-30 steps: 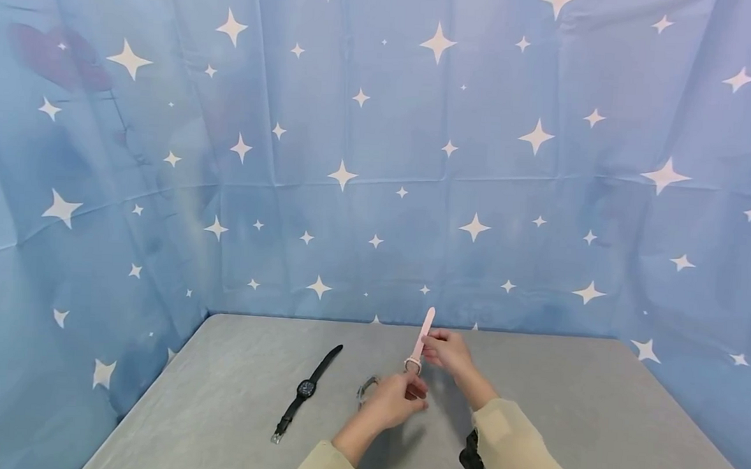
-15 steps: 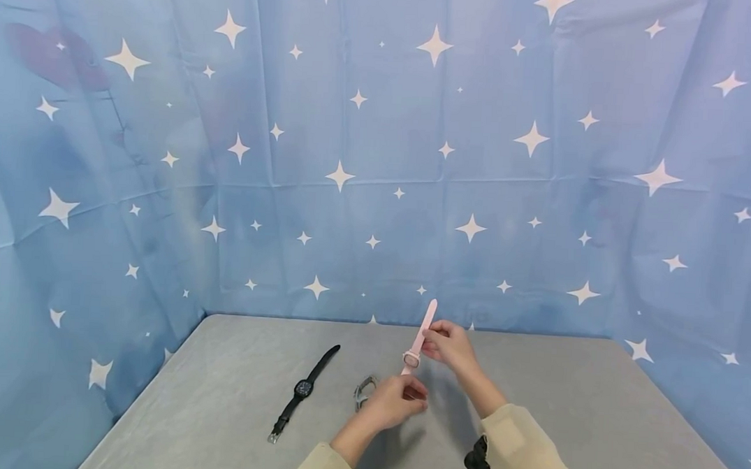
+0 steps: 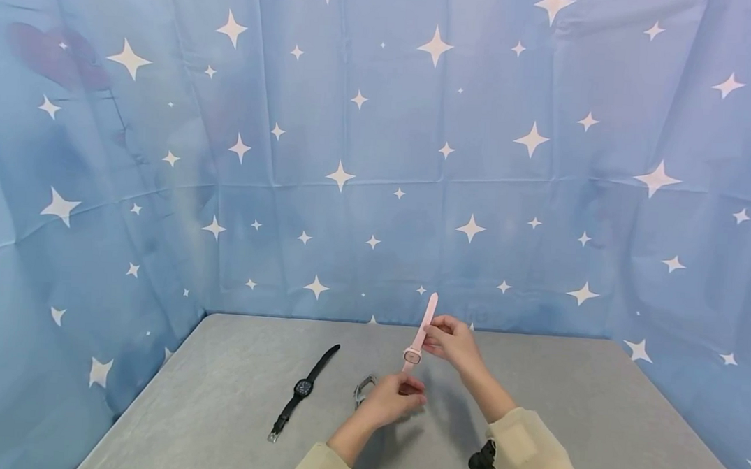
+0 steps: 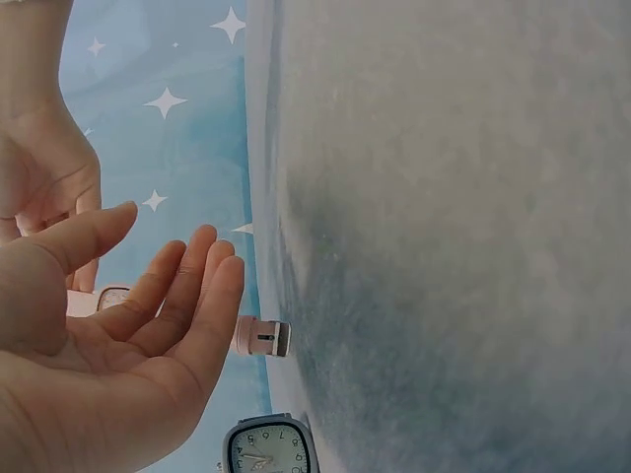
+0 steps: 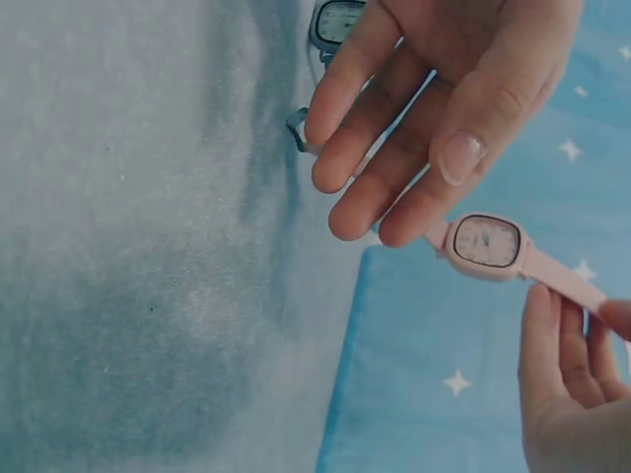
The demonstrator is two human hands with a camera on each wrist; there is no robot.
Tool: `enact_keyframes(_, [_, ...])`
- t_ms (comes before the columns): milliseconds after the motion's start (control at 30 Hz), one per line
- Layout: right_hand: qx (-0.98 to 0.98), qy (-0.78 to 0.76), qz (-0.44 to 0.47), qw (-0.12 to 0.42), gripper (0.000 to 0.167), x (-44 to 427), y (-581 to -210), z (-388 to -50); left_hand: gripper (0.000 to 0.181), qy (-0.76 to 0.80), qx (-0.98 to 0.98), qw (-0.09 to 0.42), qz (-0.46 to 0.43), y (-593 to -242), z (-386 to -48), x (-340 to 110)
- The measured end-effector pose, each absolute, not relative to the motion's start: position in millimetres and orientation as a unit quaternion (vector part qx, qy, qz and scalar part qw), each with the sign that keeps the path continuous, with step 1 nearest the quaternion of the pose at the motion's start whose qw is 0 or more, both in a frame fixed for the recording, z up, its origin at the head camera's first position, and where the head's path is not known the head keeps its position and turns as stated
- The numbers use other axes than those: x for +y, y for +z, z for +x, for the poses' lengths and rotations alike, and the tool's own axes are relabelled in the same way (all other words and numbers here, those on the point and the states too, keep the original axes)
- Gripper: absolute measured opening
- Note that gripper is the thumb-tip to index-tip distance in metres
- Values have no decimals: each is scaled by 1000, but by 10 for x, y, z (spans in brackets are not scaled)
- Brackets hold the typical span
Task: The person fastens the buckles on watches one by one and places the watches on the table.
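A pink wristwatch (image 3: 412,356) with a squarish case hangs raised above the table, stretched between both hands. My right hand (image 3: 455,343) pinches its longer strap, whose tip points up and away. Lower down, my left hand (image 3: 393,400) pinches the short strap below the case. In the left wrist view the buckle (image 4: 261,337) shows beyond the fingers, which partly cover the strap. The dial (image 5: 485,243) faces the camera in the right wrist view. Partly behind the left hand lies a grey watch (image 3: 362,389) on the table.
A black watch (image 3: 303,389) lies stretched out on the grey table (image 3: 218,381), left of the hands. A blue star-patterned curtain (image 3: 379,158) stands along the back and sides. Under the right sleeve is a black object (image 3: 482,463).
The pink watch has risen slightly, and its dial has turned toward the head camera. My right hand has moved a little upward with the strap, while the left hand has barely moved.
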State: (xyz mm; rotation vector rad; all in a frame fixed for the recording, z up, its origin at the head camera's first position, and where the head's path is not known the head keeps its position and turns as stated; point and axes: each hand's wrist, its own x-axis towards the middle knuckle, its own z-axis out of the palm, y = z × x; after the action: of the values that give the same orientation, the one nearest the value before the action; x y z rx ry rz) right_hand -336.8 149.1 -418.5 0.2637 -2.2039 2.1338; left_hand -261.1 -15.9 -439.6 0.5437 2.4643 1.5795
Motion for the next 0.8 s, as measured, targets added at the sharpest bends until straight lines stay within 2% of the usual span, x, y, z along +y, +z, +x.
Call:
enact_keyframes(100, [-723,688,53,25,28,1397,-3893,-3124,24,551,811,88,178,-4406,-2620,-161])
enact_keyframes(233, [-721,692,34,4,25,1385,-3742,-3005,26,575,795,96,168,-4409,-2628,-161])
enact_keyframes(533, [-714,699,40,-12,23,1409,-3713,-2964,29,616,765,124,139,-4426,-2660,-169])
enact_keyframes(800, [-703,708,66,-21,23,1398,-3674,-2883,33,651,738,129,121,-4387,-2668,-188])
